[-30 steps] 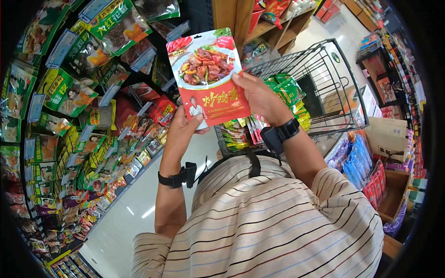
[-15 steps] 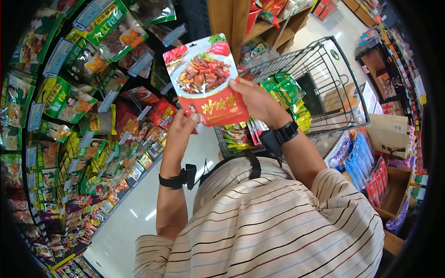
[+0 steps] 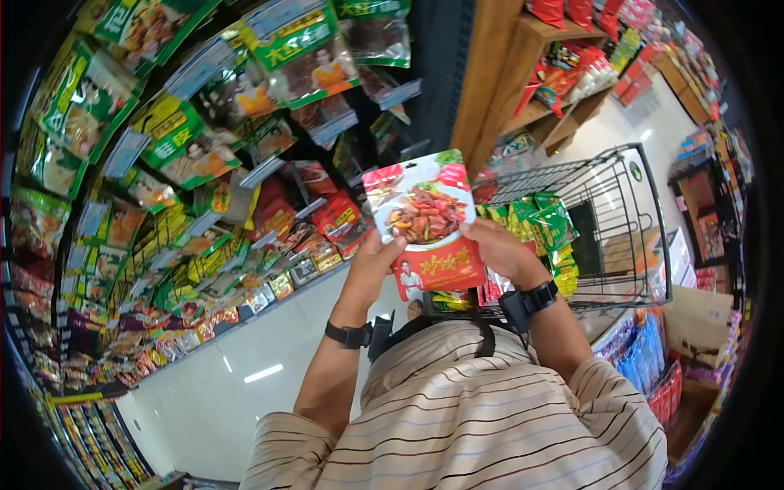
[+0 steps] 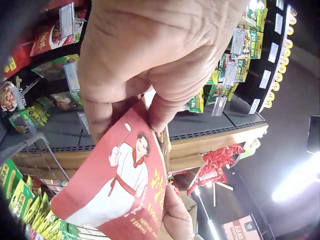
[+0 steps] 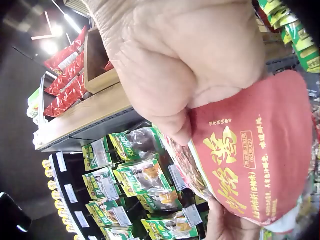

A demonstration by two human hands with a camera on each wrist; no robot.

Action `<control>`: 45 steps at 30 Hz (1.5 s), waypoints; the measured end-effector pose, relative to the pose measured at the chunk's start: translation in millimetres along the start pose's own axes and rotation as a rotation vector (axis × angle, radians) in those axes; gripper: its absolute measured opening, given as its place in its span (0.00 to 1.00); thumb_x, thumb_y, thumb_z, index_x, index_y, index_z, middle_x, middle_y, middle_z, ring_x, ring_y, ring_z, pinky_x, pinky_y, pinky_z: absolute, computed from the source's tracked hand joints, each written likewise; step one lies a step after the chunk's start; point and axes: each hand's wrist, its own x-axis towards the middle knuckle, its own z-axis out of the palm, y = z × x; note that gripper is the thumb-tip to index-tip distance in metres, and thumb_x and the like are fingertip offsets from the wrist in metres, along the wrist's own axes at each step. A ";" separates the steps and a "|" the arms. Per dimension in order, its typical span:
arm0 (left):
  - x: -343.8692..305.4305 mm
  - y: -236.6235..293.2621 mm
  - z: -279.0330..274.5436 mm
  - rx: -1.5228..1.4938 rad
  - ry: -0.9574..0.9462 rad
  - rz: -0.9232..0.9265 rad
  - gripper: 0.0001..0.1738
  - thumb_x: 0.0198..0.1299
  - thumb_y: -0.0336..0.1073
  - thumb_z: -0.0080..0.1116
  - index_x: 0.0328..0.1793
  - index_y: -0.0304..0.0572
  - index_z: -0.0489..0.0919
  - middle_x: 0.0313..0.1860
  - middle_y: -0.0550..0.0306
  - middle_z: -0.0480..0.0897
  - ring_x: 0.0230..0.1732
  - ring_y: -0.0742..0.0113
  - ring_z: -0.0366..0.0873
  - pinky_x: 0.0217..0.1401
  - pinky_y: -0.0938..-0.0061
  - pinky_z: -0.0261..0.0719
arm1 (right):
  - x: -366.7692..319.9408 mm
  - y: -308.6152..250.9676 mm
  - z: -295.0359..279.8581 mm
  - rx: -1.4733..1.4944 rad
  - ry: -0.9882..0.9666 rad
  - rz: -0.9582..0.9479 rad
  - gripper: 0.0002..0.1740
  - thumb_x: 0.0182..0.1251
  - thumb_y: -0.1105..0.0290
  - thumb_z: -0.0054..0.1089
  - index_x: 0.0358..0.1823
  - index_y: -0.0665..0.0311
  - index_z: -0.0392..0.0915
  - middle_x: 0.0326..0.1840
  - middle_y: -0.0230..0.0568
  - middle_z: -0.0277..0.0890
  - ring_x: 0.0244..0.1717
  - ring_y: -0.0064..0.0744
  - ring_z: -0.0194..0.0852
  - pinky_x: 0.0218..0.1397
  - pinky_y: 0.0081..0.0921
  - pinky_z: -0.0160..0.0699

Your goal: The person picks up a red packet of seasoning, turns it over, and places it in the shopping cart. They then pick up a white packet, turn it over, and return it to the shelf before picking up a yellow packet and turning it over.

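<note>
In the head view, a red and white sauce pouch (image 3: 445,265) with a picture of a meat dish is held in front of the body, printed side up. My left hand (image 3: 367,269) pinches its left edge, thumb on the front beside the pictured plate. The right hand (image 3: 505,251) grips the opposite edge, also with its thumb on the front. A chef figure shows on the pouch (image 4: 117,187) in the left wrist view. Gold lettering on the pouch (image 5: 260,150) faces the right wrist camera. Most fingers are hidden behind the pouch.
A wire shopping cart (image 3: 616,237) stands just beyond the right hand, with green and yellow packets (image 3: 547,229) in it. Shelves of hanging food packets (image 3: 184,147) line the left side. A wooden shelf (image 3: 498,73) holds red bags. A cardboard box (image 3: 698,327) is at the right.
The head view has shifted, so the pouch and both hands now appear lower and farther right. My left thumb has moved from the pouch's lower corner up along its left edge.
</note>
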 end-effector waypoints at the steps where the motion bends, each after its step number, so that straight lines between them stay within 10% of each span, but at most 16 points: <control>1: -1.7 -0.7 0.2 -0.004 0.002 0.015 0.24 0.70 0.36 0.58 0.71 0.46 0.70 0.55 0.62 0.81 0.51 0.75 0.80 0.51 0.75 0.81 | 0.2 -0.5 1.9 0.009 0.004 0.003 0.20 0.75 0.65 0.56 0.61 0.71 0.73 0.58 0.44 0.80 0.54 0.32 0.82 0.60 0.31 0.82; 14: -30.4 1.2 -15.5 0.080 0.165 -0.026 0.23 0.71 0.36 0.55 0.71 0.45 0.71 0.59 0.60 0.80 0.54 0.71 0.81 0.48 0.73 0.85 | 19.1 4.8 29.1 -0.043 -0.039 0.023 0.23 0.76 0.62 0.57 0.63 0.71 0.73 0.58 0.41 0.80 0.56 0.28 0.80 0.60 0.28 0.80; 17: -33.1 -8.6 -21.3 0.103 0.187 0.006 0.24 0.68 0.48 0.58 0.67 0.52 0.75 0.47 0.73 0.80 0.42 0.85 0.74 0.35 0.87 0.64 | 20.0 9.7 27.8 -0.025 -0.049 0.035 0.24 0.75 0.62 0.58 0.64 0.71 0.73 0.58 0.42 0.80 0.56 0.27 0.80 0.58 0.27 0.81; 21: -37.9 -6.1 -17.6 0.085 0.203 -0.026 0.23 0.69 0.48 0.58 0.67 0.54 0.75 0.48 0.75 0.80 0.42 0.86 0.73 0.36 0.86 0.65 | 20.5 13.1 25.3 -0.019 -0.038 0.055 0.24 0.75 0.62 0.59 0.63 0.72 0.72 0.58 0.42 0.80 0.55 0.27 0.80 0.59 0.27 0.81; 24: -38.5 -5.2 -15.9 0.063 0.214 -0.057 0.21 0.72 0.39 0.55 0.69 0.46 0.73 0.58 0.61 0.82 0.53 0.73 0.82 0.46 0.75 0.84 | 10.2 1.1 33.2 -0.060 -0.023 0.065 0.24 0.75 0.62 0.59 0.63 0.72 0.72 0.58 0.41 0.80 0.55 0.27 0.80 0.59 0.26 0.80; 45: -65.2 -6.8 -11.5 0.008 0.375 -0.058 0.21 0.72 0.44 0.56 0.66 0.47 0.74 0.55 0.63 0.82 0.52 0.75 0.81 0.47 0.75 0.83 | 42.3 19.4 38.0 -0.178 -0.132 0.020 0.22 0.77 0.61 0.55 0.63 0.69 0.74 0.57 0.38 0.80 0.54 0.25 0.79 0.60 0.25 0.78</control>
